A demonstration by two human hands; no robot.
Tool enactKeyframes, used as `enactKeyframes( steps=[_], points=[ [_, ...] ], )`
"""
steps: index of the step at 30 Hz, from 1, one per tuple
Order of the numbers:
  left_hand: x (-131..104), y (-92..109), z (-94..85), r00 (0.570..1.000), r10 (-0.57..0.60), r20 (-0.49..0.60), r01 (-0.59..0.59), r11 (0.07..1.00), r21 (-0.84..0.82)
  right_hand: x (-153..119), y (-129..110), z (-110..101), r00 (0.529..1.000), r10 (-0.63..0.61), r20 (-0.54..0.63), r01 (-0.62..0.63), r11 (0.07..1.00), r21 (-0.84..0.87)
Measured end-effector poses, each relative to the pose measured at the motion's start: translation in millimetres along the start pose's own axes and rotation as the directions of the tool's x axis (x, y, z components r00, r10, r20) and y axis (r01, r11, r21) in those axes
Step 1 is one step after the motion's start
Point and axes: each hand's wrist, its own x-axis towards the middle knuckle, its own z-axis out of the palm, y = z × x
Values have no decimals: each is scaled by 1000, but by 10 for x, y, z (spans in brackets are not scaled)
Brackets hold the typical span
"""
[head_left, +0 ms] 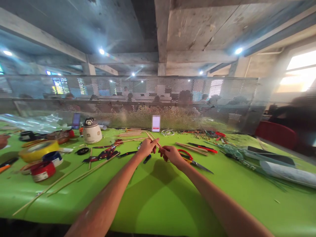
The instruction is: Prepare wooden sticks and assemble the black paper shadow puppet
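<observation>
My left hand (147,147) and my right hand (171,155) come together over the middle of the green table. Thin wooden sticks (150,135) run slantwise between them, their far ends sticking up past my fingers. Both hands are closed on these sticks; the lower ends are hidden by my right hand. Just right of my right hand lie scissors (201,167) with red and yellow handles, touching the table. Behind them rests a small bunch of sticks (191,148). A small black object (147,159) lies beneath my left hand.
At left stand yellow tape (39,150), red tape (43,171), blue tape (52,158) and a cream jug (92,131). Long sticks (84,174) cross the left side. A lit phone (156,123) leans against the perforated metal screen (128,108). A clear-wrapped roll (287,171) lies right.
</observation>
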Motion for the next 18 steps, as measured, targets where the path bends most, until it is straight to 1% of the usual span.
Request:
enactKeyframes(
  steps=[6, 12, 15, 18],
  points=[
    [-24, 66, -34, 997, 1, -81, 3, 999, 48, -20, -10, 25, 999, 4, 51, -4, 1000, 12],
    [-54, 108, -42, 995, -32, -92, 44, 991, 126, 4, 25, 30, 997, 19, 71, -17, 999, -28],
    [-67, 121, -41, 993, -47, -107, 65, 982, 176, 14, 49, 25, 998, 9, 58, -5, 998, -69],
    [-66, 132, -40, 994, -55, -99, 73, 979, 192, 12, 58, 26, 999, -13, 37, 18, 993, -120]
  ],
)
